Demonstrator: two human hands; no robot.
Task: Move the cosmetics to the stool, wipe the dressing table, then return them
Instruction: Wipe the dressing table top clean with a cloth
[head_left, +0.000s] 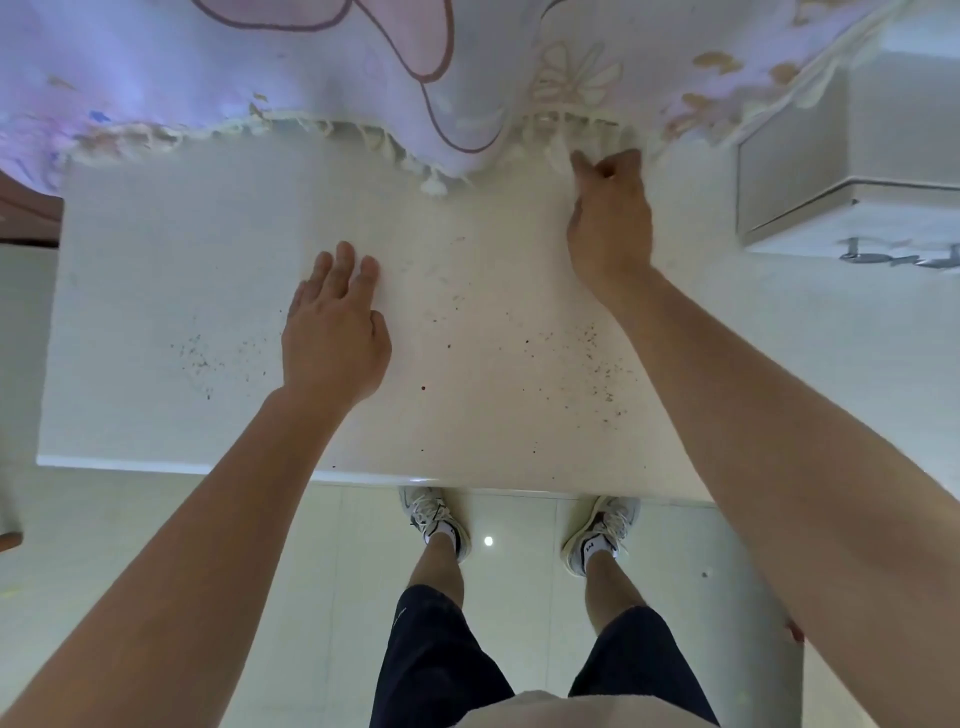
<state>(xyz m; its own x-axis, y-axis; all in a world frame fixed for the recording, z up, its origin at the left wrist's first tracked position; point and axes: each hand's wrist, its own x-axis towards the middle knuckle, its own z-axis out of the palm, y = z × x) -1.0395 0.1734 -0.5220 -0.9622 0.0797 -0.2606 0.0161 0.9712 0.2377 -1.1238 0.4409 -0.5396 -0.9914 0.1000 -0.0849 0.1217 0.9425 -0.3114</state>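
Note:
The white dressing table (156, 291) fills the middle of the head view, its top dotted with dark specks and crumbs. My left hand (335, 332) lies flat on the tabletop with straight fingers. My right hand (610, 218) reaches to the table's far edge, fingers curled at the tasselled fringe of a pale lilac patterned cloth (363, 67); whether it holds the fringe or something small is unclear. No cosmetics or stool appear in view.
A white cabinet with a metal handle (852, 208) stands right of the table. The cloth hangs over the table's far edge. My feet in white trainers (436, 519) stand on glossy pale floor tiles under the near edge.

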